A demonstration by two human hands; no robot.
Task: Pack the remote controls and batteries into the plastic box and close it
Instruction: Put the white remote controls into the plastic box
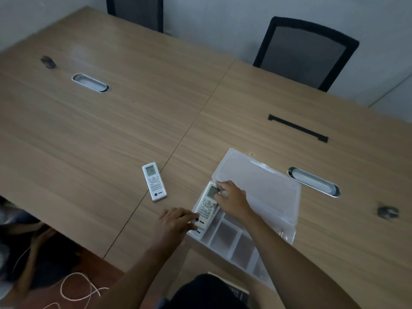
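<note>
A clear plastic box (pixel 242 253) with several compartments sits at the table's near edge, its lid (pixel 263 186) folded open behind it. A white remote (pixel 206 208) lies tilted over the box's left long compartment. My right hand (pixel 231 200) grips its upper end by the display. My left hand (pixel 176 221) holds its lower end at the box's left wall. A second white remote (pixel 154 181) lies face up on the table, left of the box. No batteries are visible.
Two oval cable grommets (pixel 90 83) (pixel 314 181) and a black slot (pixel 297 128) are set in the wooden table (pixel 111 134). Two dark chairs (pixel 305 52) stand at the far side. A white cord (pixel 75 288) lies on the floor at lower left.
</note>
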